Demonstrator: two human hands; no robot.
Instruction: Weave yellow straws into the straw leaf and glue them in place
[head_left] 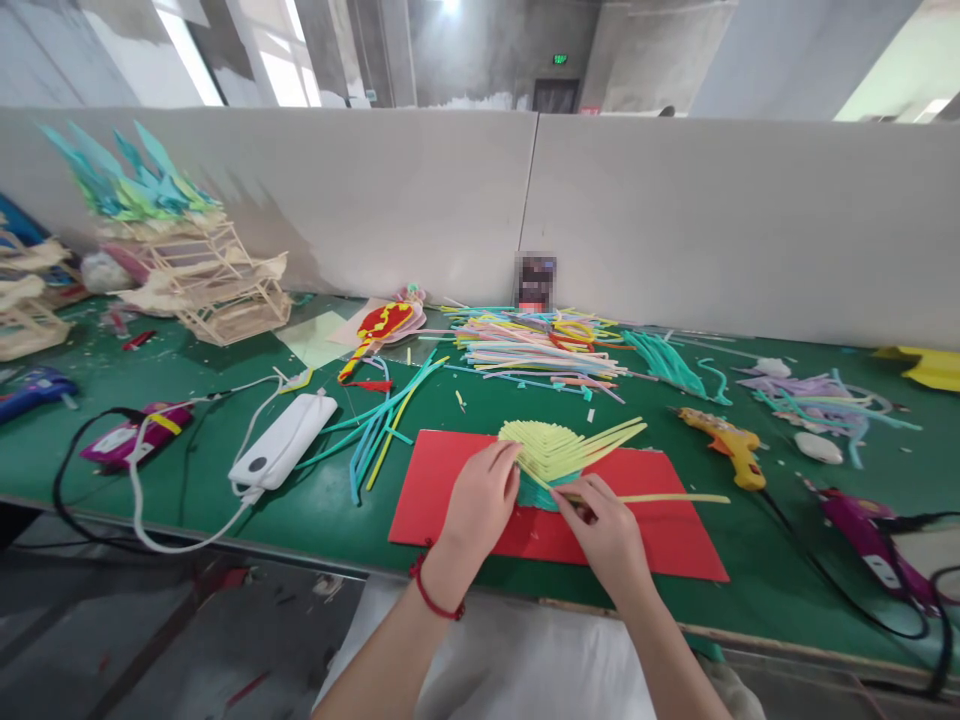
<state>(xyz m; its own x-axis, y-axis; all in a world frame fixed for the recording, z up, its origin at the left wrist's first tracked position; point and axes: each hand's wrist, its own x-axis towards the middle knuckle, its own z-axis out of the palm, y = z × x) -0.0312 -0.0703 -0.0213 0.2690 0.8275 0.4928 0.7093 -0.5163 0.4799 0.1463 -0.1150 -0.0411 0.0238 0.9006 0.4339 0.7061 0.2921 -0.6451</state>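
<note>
On a red board (427, 495) lies a rounded leaf shape (544, 445) of pale yellow pipe cleaners laid side by side in a V pattern, over a teal layer (534, 493). Several loose yellow ends (619, 436) fan out to its right. My left hand (480, 500), with a red cord bracelet at the wrist, pinches at the shape's left edge. The fingers of my right hand (606, 530) are closed on a yellow pipe cleaner (679, 498) at the lower edge; its free end sticks out to the right. What lies under my left fingertips is partly hidden.
A yellow glue gun (727, 445) lies right of the board, a purple one (874, 540) beyond it. A white power strip (283, 445) with cords is on the left. Pipe-cleaner bundles (540, 345) and a red fan (384, 322) lie behind, before a pale partition (375, 200).
</note>
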